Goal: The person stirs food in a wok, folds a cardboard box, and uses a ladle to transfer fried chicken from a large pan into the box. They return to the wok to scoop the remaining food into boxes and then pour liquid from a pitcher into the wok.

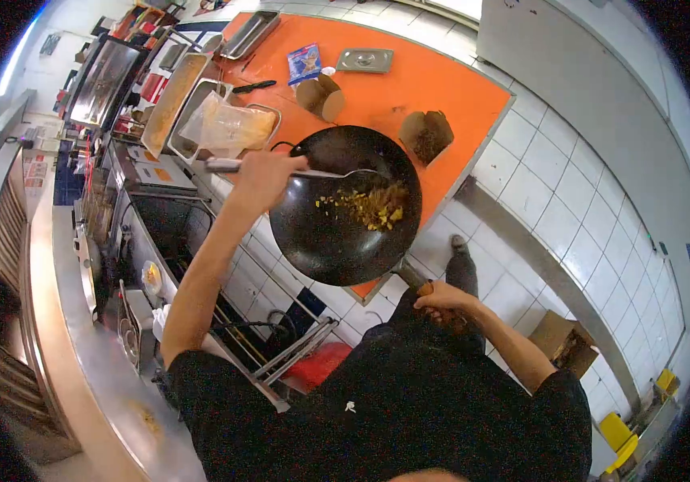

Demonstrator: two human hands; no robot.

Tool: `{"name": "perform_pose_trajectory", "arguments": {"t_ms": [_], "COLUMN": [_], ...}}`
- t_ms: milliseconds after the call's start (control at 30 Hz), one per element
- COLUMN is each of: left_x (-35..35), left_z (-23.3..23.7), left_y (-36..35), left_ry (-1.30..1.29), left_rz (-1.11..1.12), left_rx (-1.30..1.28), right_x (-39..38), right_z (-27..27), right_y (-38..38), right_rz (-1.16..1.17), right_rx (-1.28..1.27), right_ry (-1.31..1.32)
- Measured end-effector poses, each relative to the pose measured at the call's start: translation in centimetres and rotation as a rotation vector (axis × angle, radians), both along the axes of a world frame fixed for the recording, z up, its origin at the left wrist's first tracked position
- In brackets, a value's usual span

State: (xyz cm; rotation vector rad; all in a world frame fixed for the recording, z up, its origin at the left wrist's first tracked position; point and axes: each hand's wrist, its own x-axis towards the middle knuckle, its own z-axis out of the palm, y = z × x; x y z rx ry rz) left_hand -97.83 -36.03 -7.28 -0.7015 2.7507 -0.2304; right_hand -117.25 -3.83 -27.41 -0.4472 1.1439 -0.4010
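Observation:
A black wok [309,249] hangs tilted in front of me, overlapping the edge of the orange table. My right hand [443,301] is closed around its handle [414,278]. Yellow bits and brown food [377,207] lie in the pan, bunched toward its right side. Over the wok's left rim reaches my left hand [266,177], wrapped round the handle of a metal ladle [325,173]. The ladle's bowl is inside the wok, just above the food. Beyond the rim stands an open cardboard box [427,136] with dark food inside; another open cardboard box [321,97] is farther left.
On the orange table [417,68] are a steel lid [365,60], a blue packet [304,64] and a black-handled utensil [255,86]. A plastic bag [236,124] rests on metal trays at left. A cardboard carton [562,341] sits on the tiled floor at right.

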Motion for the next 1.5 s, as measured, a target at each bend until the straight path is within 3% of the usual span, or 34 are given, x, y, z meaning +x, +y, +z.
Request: {"name": "perform_pose_trajectory", "arguments": {"t_ms": [67,167,300,433,567,700,833,933,1000,1100,1233,1300,1400,1467,1500], "left_x": [0.6,2.0,3.8,3.8,5.6,7.0,7.1,6.6,7.0,6.5,7.8,9.2,14.4,18.4,18.2], "left_z": [0.5,-4.1,-0.7,-4.8,-1.4,-5.9,-3.0,-6.6,-6.5,-3.2,-7.1,-5.4,-3.0,-3.1,-2.5], "left_y": [3.5,6.7,10.8,13.0,15.7,16.3,20.1,20.4,20.9,23.8,23.7,22.5,18.8,14.1,11.8], "left_ry": [0.035,0.023,0.108,0.094,0.181,0.227,0.240,0.249,0.250,0.278,0.369,0.313,0.117,0.048,0.029], "left_rz": [-0.027,0.098,0.328,0.242,0.455,0.394,0.609,0.566,0.560,0.871,0.950,1.001,1.006,0.897,0.976], "left_rx": [-0.067,-0.134,-0.093,-0.123,-0.063,-0.077,-0.071,-0.089,-0.104,-0.025,0.072,0.112,0.196,0.397,0.580], "right_x": [0.0,0.2,0.2,0.9,1.1,1.7,1.8,1.9,1.7,1.9,1.9,1.0,-3.7,-7.9,-7.8], "right_z": [-1.1,-2.0,-2.5,-1.8,-1.5,-1.7,-3.4,-2.0,-1.7,-1.7,-2.7,-3.5,-2.0,-2.9,-2.7], "right_y": [0.3,0.3,0.5,0.4,0.6,1.1,1.0,1.1,0.3,0.7,0.8,1.0,-1.3,-4.8,-5.2], "right_rz": [0.007,0.045,0.027,0.031,0.007,-0.002,-0.034,-0.008,-0.024,0.000,-0.017,0.237,0.245,0.079,0.091], "right_rx": [-0.001,0.007,0.016,0.007,-0.012,0.075,0.013,0.039,0.041,0.001,-0.003,-0.188,-0.395,-0.371,-0.376], "right_ry": [-0.014,-0.027,-0.048,-0.078,-0.087,-0.074,-0.089,-0.092,-0.066,-0.049,-0.103,0.001,0.050,0.370,0.361]}}
